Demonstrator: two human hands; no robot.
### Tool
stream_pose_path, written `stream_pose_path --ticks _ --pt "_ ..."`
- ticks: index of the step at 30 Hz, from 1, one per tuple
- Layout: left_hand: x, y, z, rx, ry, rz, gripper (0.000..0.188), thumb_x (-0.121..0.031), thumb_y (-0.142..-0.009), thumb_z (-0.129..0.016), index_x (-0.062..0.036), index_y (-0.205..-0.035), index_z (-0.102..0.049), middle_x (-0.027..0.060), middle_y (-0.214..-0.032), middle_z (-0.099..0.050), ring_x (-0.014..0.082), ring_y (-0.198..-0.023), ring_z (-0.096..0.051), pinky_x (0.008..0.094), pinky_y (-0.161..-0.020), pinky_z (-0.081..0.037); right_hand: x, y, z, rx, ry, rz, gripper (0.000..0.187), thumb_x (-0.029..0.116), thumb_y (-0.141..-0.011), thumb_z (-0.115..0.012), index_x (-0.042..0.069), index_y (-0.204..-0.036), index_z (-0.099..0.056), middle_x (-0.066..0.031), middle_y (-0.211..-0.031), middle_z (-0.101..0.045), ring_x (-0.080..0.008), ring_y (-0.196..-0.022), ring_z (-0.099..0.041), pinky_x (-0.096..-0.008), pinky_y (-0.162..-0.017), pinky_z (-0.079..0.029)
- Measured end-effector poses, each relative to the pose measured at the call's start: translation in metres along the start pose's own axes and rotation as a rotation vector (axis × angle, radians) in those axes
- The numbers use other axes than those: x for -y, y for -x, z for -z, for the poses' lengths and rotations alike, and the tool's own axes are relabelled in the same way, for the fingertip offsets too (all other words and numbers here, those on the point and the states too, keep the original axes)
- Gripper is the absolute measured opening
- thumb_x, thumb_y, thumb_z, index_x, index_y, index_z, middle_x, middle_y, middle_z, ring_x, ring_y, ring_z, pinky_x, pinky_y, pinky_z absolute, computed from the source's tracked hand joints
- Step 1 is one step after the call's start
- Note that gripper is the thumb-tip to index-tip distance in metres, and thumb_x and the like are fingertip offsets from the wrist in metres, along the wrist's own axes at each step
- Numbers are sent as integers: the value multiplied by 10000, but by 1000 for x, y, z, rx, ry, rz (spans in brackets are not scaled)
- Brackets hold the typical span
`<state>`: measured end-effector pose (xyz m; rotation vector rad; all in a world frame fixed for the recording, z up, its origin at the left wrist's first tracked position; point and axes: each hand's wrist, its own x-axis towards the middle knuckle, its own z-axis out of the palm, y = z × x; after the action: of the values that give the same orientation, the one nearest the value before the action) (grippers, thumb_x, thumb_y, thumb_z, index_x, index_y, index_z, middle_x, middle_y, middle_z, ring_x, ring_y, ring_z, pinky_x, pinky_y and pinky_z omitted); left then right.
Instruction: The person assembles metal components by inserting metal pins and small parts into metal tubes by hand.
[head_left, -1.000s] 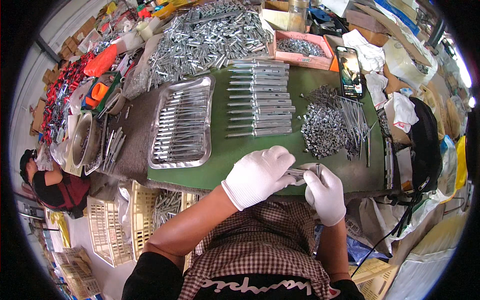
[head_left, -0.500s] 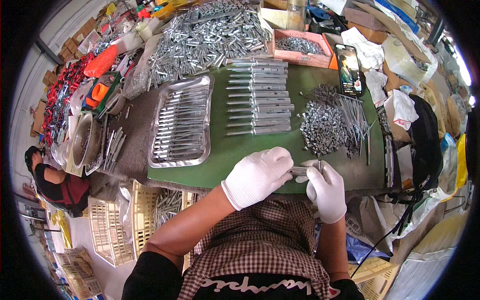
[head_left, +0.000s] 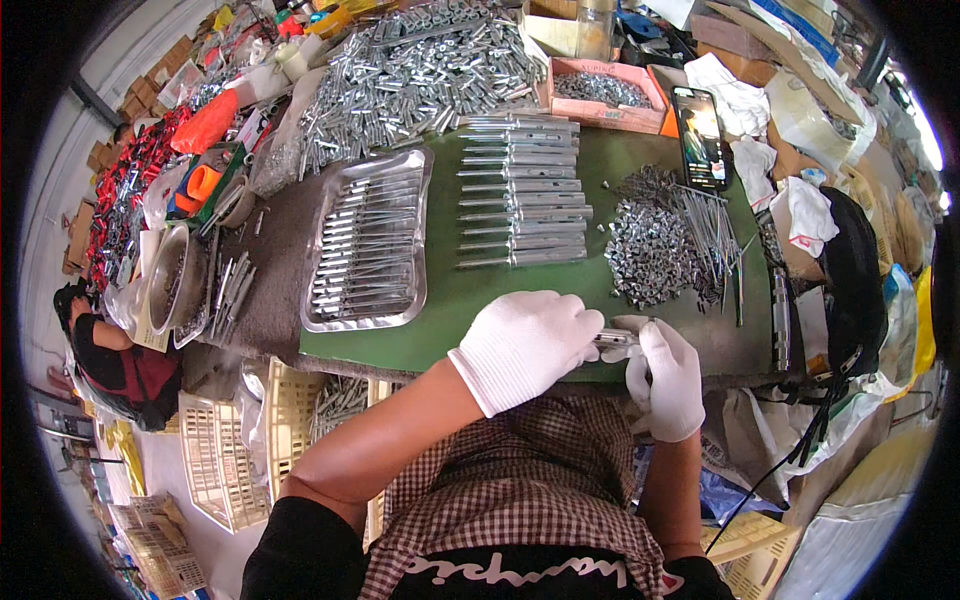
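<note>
A: What lies nearest?

B: A checked apron point(head_left: 500, 470), just below both hands. Cream crates point(head_left: 285, 440) stand left of the left forearm

A: And the left hand point(head_left: 530, 345)?

B: Gloved in white, fingers curled closed around a metal piece point(head_left: 615, 338), whose end pokes out toward the other hand

A: So that piece sits between the two?

B: Yes, over the near edge of the green mat point(head_left: 440, 320). The right hand point(head_left: 665, 375) is half curled at its right end, thumb apart from the lower fingers; whether it grips the piece, I cannot tell

A: Beyond the hands?

B: Ahead and left of the left hand, a metal tray point(head_left: 365, 325) of slim parts. Straight ahead of it, stacked tubes point(head_left: 545, 200). Ahead of the right hand, a pile of small bits point(head_left: 645, 255), with rods point(head_left: 712, 240) on its right

A: Farther off?

B: Past the rods, a lit phone point(head_left: 700, 140); past the small bits, a pink box point(head_left: 570, 112). Farthest ahead of the left hand, a big heap point(head_left: 410, 85) of metal parts
</note>
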<state>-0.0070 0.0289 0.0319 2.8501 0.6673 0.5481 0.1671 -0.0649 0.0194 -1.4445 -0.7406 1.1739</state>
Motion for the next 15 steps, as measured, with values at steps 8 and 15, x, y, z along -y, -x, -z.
stream_pose_path --ticks 8,15 --pt "7 12 -1 -6 192 77 284 -203 -847 -666 -166 -1129 -652 75 -771 -567 269 -668 -619 394 -598 -513 -6 -2 10 -34 74 -57 174 156 -960 -580 19 -858 -615 -9 -678 -608 -20 -496 -416 -220 -454 -305" --pt "9 15 -16 13 412 104 366 -136 -839 -634 -240 -1189 -645 78 -750 -561 283 -651 -627 396 -594 -525 -5 -1 5 -86 127 -65 246 194 -965 -588 22 -791 -613 -5 -613 -577 -35 -482 -425 -219 -454 -311"
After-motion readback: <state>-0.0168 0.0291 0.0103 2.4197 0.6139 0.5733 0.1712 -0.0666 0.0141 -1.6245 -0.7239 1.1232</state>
